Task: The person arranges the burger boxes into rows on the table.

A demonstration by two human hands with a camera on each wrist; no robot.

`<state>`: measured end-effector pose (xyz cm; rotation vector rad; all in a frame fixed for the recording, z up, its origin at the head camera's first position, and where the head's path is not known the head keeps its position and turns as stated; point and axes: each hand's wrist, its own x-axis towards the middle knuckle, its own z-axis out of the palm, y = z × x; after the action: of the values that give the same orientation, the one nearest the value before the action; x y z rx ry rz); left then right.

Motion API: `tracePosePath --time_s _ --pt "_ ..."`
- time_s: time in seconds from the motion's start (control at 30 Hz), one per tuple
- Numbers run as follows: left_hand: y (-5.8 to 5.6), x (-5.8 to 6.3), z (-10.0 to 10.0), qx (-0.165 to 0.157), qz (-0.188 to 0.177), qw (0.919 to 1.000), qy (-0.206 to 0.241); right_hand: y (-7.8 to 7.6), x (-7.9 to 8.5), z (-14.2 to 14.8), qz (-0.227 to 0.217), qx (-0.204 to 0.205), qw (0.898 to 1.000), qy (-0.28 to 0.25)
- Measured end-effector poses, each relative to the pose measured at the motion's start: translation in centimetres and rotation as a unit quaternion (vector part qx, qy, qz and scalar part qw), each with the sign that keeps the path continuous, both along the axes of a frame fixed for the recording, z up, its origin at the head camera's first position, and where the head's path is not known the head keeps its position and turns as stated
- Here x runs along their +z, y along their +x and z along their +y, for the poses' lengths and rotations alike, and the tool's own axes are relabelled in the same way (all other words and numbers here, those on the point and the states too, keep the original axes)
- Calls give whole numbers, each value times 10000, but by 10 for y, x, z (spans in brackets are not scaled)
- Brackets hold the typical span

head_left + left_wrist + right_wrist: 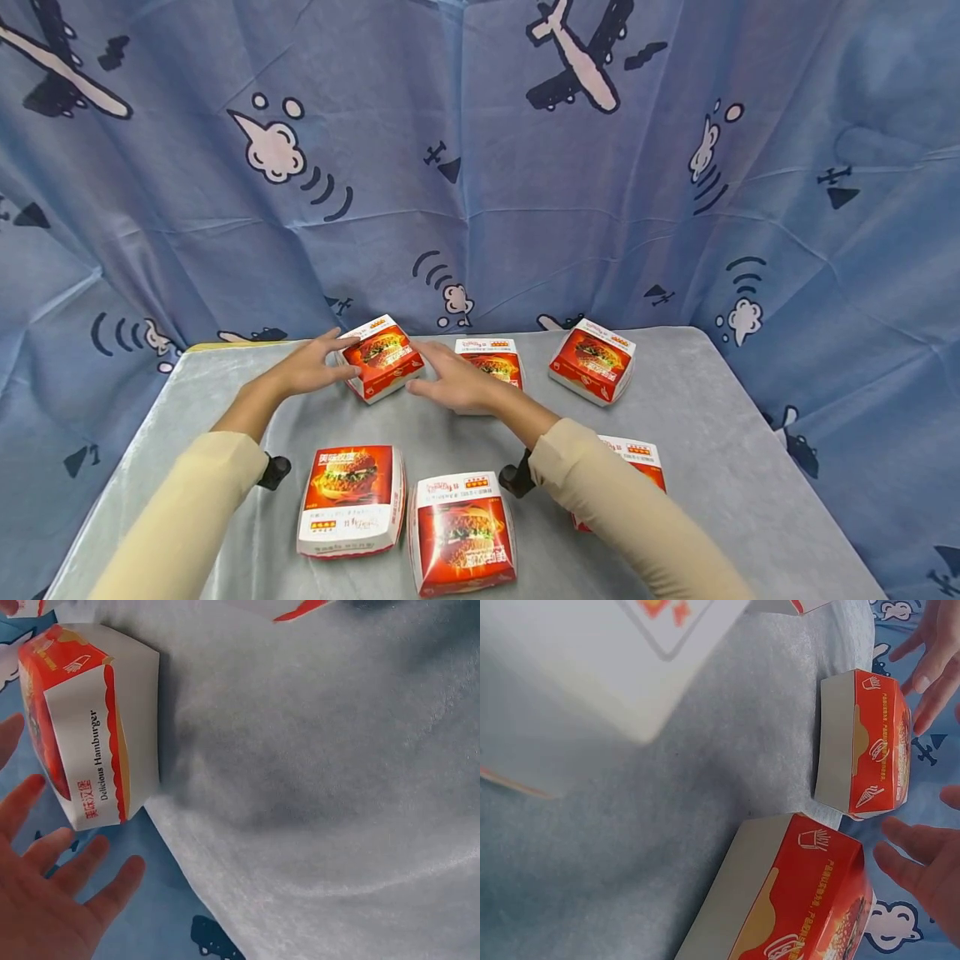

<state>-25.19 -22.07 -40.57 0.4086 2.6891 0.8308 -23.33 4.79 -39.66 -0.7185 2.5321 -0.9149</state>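
Observation:
A red and white hamburger box (384, 357) sits at the back left of the table, turned at an angle. To its left is my left hand (306, 367), fingers spread beside the box. My right hand (457, 379) reaches in from the other side, its fingers near the box's right corner. In the left wrist view the box (97, 750) shows its printed side, and the left hand (56, 885) is below it. The right wrist view has the same box (877, 742) between both hands. Another hamburger box (491, 360) lies partly behind the right hand.
More hamburger boxes stand around: one at back right (594, 362), one at front left (351, 498), one at front middle (462, 533). A box (637, 457) at the right is partly covered by the right sleeve. A blue patterned curtain (465, 167) hangs behind the grey-covered table (720, 467).

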Motion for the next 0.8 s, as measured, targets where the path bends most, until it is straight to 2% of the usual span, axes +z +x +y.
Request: tracePosePath --time_s 0.17,0.47,0.8 --pt "0 -1 3 -7 -45 10000 31 0 0 -4 -133 18 9999 -29" --pt "4 -3 3 185 -59 9997 169 -4 -3 -9 -240 -17 9997 39" --pt "5 -7 4 -10 30 10000 76 -5 -7 -12 -216 120 9995 208"
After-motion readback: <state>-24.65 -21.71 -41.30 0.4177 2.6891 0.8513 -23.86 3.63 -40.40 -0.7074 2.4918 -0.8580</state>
